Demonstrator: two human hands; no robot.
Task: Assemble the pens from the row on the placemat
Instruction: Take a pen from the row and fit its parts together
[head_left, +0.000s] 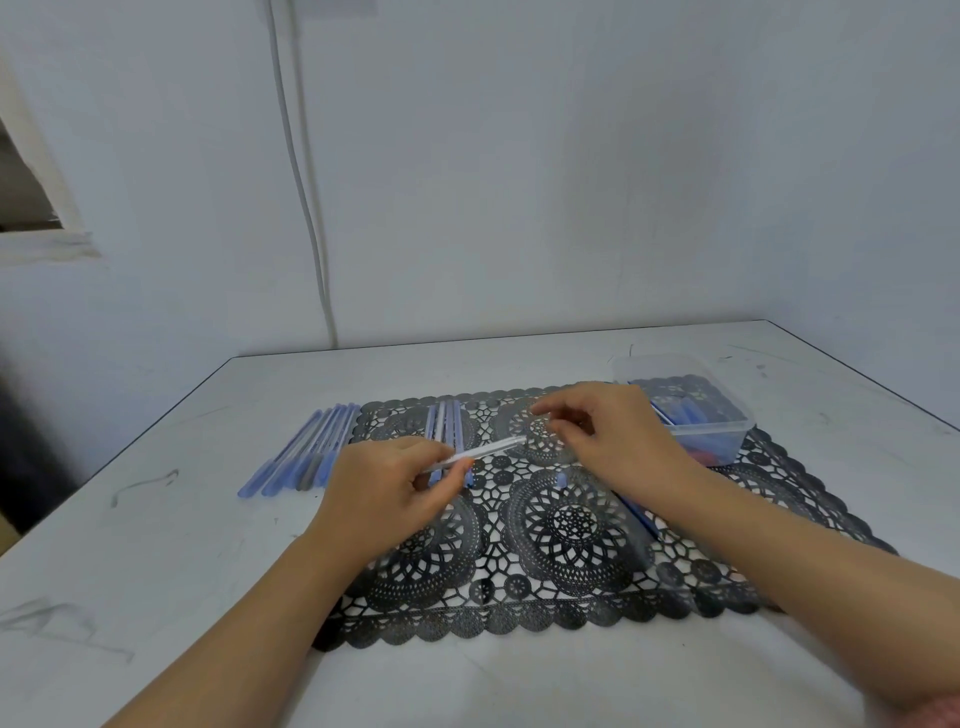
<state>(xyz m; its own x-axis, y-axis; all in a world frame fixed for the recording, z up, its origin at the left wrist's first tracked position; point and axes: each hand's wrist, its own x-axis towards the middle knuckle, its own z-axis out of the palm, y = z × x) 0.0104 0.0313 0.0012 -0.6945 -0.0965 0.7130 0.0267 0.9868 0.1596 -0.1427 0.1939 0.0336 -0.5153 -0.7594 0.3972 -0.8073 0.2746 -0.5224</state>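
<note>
One pen barrel (488, 451) pinched by left hand (384, 493) | right hand (618, 436) grip unclear | box (722, 439) behind, pens (306, 452) left

Only hands and forearms of the person are shown. The left hand (384, 493) and the left forearm (249, 623), seen in the lower left of the frame, are bare, with skin uncovered as far as the bottom edge. The right hand (618, 441) and the right forearm (805, 566), in the lower right, are bare as well. A small patch of pinkish fabric (935, 712) is seen in the bottom right corner; whether it is a sleeve cannot be told.
</note>
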